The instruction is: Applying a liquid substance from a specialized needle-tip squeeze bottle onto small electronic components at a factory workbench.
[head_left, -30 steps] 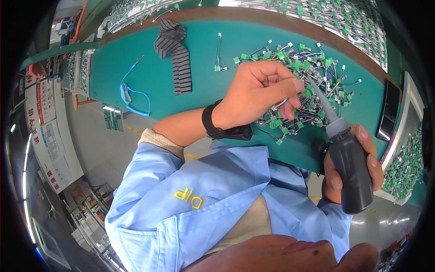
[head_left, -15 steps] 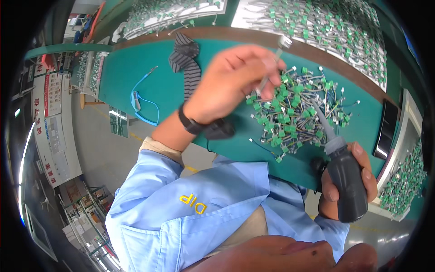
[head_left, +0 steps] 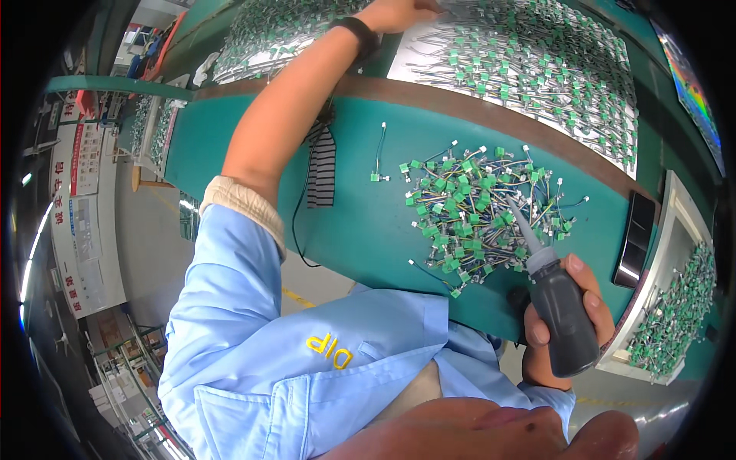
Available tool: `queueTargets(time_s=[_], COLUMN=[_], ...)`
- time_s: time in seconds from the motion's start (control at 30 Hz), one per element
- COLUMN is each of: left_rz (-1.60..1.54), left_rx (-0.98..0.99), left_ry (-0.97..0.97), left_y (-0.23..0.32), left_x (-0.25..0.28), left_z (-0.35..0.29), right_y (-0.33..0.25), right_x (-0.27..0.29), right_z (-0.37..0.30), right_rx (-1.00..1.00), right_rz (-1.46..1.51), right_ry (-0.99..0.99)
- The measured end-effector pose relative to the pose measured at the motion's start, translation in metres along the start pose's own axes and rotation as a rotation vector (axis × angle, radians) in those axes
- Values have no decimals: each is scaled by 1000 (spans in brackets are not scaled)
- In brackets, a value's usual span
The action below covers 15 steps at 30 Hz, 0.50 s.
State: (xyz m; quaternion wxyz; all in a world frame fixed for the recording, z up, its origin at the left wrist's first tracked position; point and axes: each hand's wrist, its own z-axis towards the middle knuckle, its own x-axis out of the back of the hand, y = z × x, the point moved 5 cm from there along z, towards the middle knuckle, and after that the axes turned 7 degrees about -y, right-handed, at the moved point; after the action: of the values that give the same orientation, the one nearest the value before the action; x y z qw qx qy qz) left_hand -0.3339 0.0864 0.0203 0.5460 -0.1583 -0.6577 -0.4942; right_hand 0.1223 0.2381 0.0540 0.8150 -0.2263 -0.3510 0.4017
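My left hand (head_left: pixel 400 14), with a black band at the wrist, reaches out to the far side. Its fingers are pinched together over the near-left part of a white board (head_left: pixel 418 65) covered with rows of short wire cables with green connectors; whatever lies between the fingertips is too small to make out. My right hand (head_left: pixel 586 303) is wrapped round a black squeeze bottle (head_left: pixel 563 318), its grey tapered nozzle slanting up over the right side of a heap of cables with green connectors (head_left: pixel 475 207). Left of that heap lies a single loose cable (head_left: pixel 379 153) on the green tabletop (head_left: pixel 356 222).
A brown ledge (head_left: pixel 506 115) runs along the table's far edge. Beside my left forearm lies a striped cloth (head_left: pixel 322 172) with a black cord. On the right are a black phone (head_left: pixel 635 238) and a white tray (head_left: pixel 617 349) of cables. Another loaded board (head_left: pixel 272 57) stands far left.
My left hand has moved from above the heap, where it held a cable with a white plug, up to the far board. My right hand keeps hold of the bottle. The view has shifted slightly.
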Motion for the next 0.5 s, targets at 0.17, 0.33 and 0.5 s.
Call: queueTargets(time_s=[0.17,0.33,0.5], left_rz=[240,233,-35], left_rx=[114,107,82], left_ry=[46,-15,59], left_y=[4,5,-5], left_x=[-18,-22,-15], left_z=[16,19,14], right_y=[-2,-2,-2], right_x=[-1,0,-3], right_z=[6,9,5], right_rx=[11,6,6], right_rz=[26,40,60], right_ry=[19,-9,5])
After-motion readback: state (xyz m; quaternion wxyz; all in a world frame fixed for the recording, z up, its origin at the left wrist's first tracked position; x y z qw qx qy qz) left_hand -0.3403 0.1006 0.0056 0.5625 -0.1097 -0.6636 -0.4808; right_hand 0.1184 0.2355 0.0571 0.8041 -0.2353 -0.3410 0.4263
